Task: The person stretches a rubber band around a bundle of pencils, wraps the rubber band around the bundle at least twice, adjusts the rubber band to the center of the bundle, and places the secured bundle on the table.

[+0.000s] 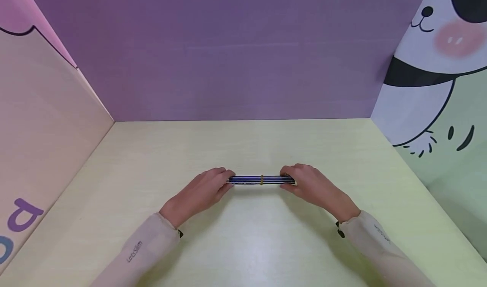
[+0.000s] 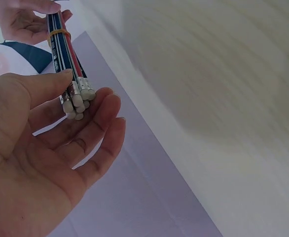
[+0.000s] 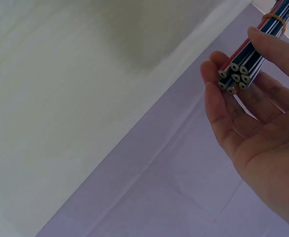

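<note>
A bundle of several pencils point(image 1: 247, 180) lies level between the two hands in the head view, above the table. Most are dark blue with white stripes, and one shows red. A yellowish rubber band point(image 1: 261, 180) circles the bundle near its middle. My left hand point(image 1: 207, 189) pinches the eraser end; white erasers point(image 2: 78, 104) in metal ferrules stick out past the thumb in the left wrist view. At the other end my right hand point(image 1: 310, 185) holds the bundle between thumb and fingers. Unsharpened flat tips point(image 3: 235, 77) face the right wrist camera.
The pale wood-grain table point(image 1: 243, 244) spreads beneath both hands. A purple panel point(image 1: 243, 58) rises at the back. A pinkish panel point(image 1: 45, 109) stands on the left, and a panel with a cartoon animal point(image 1: 437, 67) on the right.
</note>
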